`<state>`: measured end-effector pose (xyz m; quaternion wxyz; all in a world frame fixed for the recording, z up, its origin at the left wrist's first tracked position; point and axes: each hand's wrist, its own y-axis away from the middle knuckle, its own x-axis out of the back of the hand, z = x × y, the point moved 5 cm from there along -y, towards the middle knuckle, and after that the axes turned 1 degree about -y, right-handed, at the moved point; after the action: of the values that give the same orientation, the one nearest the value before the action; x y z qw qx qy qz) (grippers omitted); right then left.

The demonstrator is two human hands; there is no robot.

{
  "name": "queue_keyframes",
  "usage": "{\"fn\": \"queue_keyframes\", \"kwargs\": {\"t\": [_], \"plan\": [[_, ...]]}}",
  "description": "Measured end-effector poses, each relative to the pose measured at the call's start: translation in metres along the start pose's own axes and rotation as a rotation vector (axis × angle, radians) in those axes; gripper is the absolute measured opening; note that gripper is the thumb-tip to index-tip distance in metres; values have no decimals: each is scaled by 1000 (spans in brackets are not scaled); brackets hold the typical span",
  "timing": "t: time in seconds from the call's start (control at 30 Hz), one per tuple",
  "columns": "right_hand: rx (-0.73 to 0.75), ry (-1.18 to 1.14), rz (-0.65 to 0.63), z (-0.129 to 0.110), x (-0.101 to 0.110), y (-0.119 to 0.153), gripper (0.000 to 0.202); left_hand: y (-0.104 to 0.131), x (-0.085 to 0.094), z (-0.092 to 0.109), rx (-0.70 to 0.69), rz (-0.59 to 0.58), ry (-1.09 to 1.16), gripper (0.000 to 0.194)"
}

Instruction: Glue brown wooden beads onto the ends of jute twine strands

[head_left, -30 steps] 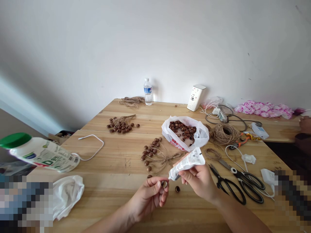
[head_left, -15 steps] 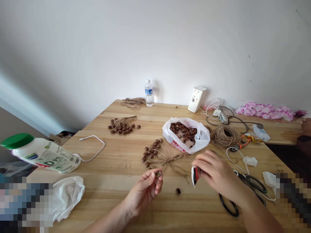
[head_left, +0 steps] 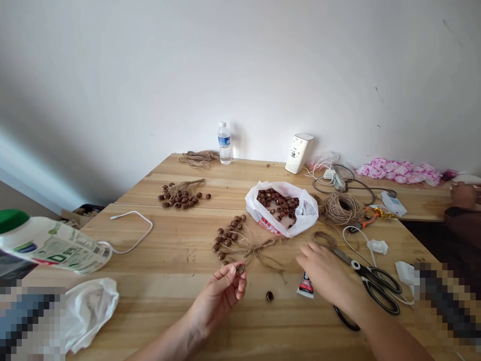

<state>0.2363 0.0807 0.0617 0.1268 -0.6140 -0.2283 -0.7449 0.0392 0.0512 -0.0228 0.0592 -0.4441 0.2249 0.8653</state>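
Note:
My left hand pinches a hollow brown nutshell between thumb and fingers, its open side toward me. My right hand is low over the table, fingers loosely extended, above a small red, black and white glue-like tube. That tube lies on the wood, its upper part hidden under the hand. Between my hands another hollow nutshell rests on the table. Just beyond is a twine bundle with brown nuts on its strand ends. A white plastic bag full of nutshells stands open behind.
Scissors lie by my right forearm, with a twine coil behind. Another nut bunch, a water bottle and a white device are farther back. At left are a green-capped container and crumpled bag. Another person's hand shows far right.
My right hand has lowered the tube onto the table, and its fingers have loosened. My left hand keeps the nutshell pinched. The view has shifted slightly to the right.

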Motion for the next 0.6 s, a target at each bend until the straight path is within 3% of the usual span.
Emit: {"fn": "queue_keyframes", "kwargs": {"t": [0.03,0.13,0.2,0.37,0.6], "plan": [[23,-42,38,-10,3,-6,21,0,0,0,1,3,-4,20],[297,-214,91,-50,-3,-22,14,0,1,0,-5,-1,-12,20],[318,-198,80,-63,-17,-31,14,1,1,0,-4,-11,-14,19],[191,-187,99,-54,-42,-38,16,3,0,-2,24,-24,-8,18],[114,-203,149,-43,-42,-40,23,1,3,-6,47,-30,-12,16]]}}
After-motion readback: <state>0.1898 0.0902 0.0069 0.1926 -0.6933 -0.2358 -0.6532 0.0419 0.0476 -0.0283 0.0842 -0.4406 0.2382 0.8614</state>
